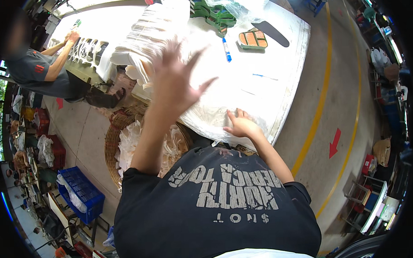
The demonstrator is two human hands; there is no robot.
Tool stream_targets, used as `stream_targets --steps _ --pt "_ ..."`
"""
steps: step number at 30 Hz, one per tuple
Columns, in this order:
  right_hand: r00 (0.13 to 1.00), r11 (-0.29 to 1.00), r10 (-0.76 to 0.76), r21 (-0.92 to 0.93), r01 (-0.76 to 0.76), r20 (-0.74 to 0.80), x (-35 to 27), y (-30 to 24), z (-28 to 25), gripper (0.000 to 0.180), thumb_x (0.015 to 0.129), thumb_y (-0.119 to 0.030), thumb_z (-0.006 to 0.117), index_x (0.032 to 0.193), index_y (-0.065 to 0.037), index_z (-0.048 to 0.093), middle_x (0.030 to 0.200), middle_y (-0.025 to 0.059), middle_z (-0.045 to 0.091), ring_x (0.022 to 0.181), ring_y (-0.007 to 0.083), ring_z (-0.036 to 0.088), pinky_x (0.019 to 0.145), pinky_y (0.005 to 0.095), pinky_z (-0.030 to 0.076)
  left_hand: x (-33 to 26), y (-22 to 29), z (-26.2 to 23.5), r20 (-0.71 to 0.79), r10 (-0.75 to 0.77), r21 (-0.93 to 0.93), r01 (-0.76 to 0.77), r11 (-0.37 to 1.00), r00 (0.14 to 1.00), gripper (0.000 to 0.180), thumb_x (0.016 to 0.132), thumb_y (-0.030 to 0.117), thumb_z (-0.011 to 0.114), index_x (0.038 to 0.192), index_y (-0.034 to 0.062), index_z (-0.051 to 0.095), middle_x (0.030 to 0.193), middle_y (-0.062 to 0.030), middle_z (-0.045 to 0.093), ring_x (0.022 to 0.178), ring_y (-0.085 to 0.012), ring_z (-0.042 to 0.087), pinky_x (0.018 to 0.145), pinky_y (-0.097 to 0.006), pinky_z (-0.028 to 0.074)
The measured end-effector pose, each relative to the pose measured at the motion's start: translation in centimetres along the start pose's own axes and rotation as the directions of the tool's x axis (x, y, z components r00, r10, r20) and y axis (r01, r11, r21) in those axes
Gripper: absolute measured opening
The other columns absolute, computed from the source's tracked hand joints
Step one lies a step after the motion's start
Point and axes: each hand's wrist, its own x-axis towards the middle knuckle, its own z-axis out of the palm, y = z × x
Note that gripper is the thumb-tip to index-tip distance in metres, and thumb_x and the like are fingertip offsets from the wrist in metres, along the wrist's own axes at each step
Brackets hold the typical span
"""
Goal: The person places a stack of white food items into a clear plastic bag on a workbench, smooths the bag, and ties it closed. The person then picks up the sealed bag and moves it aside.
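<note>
My left hand (177, 80) is raised over the table's left part, its fingers spread and smeared by motion. It appears to hold nothing. Just beyond it stands a tall stack of thin white sheet-like pieces (142, 40); I cannot tell whether the hand touches them. My right hand (243, 125) rests at the near edge of the white table (278, 99), fingers apart, on what looks like clear plastic film (206, 122). Farther off lie a blue marker (226, 50), a green block with orange panels (252, 39) and a dark flat blade-shaped piece (272, 33).
Green moulded pieces (209, 13) and a clear plastic bag (243, 2) sit at the far side. A wicker basket (110, 148) of white scraps stands below the table. Another person (43, 73) works at the left. A blue crate (84, 197) stands lower left.
</note>
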Motion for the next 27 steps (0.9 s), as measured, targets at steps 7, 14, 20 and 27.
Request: stream_targets --steps 7,14,20,27 --pt "0.926 0.826 -0.363 0.424 0.372 -0.105 -3.5 1.1 -4.7 0.066 0.104 -0.055 0.055 0.156 -0.015 0.047 0.154 0.0253 0.048 0.137 0.0399 0.053 0.111 0.0444 0.046 -1.0 -5.8 0.0 -0.193 -0.516 0.134 0.544 0.829 0.834 0.094 0.076 0.047 0.091 0.153 0.0219 0.043 0.165 -0.0359 0.012 0.156 -0.0500 0.016 0.112 -0.073 0.041" --pt "0.903 0.732 -0.381 0.532 0.426 -0.199 -2.4 2.4 -5.4 0.054 0.107 -0.043 0.058 0.148 -0.009 0.054 0.138 0.0229 0.063 0.121 0.0331 0.067 0.099 0.0414 0.055 -2.5 -7.9 3.5 -0.405 -0.344 -0.041 0.359 0.932 0.847 0.074 0.075 0.019 0.092 0.139 0.0167 0.054 0.165 -0.0350 0.014 0.153 -0.0519 0.026 0.106 -0.054 0.056" --pt "0.776 0.520 -0.388 0.577 0.630 -0.497 -0.3 3.3 -11.2 0.062 0.105 -0.034 0.063 0.157 -0.008 0.040 0.152 0.0194 0.052 0.129 0.0304 0.061 0.107 0.0419 0.050 -3.5 -7.8 4.3 -0.458 -0.316 -0.050 0.331 0.942 0.831 0.070 0.074 0.008 0.086 0.137 0.0153 0.055 0.166 -0.0323 0.018 0.152 -0.0510 0.029 0.109 -0.053 0.053" --pt "0.479 0.614 -0.329 0.202 0.763 -0.814 3.8 -1.8 -24.2 0.079 0.104 -0.056 0.056 0.162 -0.007 0.031 0.166 0.0222 0.032 0.153 0.0386 0.032 0.125 0.0491 0.027 -5.3 -8.9 7.0 -0.600 -0.194 -0.097 0.170 0.981 0.776 0.064 0.085 0.026 0.082 0.140 0.0133 0.051 0.169 -0.0302 0.012 0.154 -0.0521 0.021 0.118 -0.070 0.031"
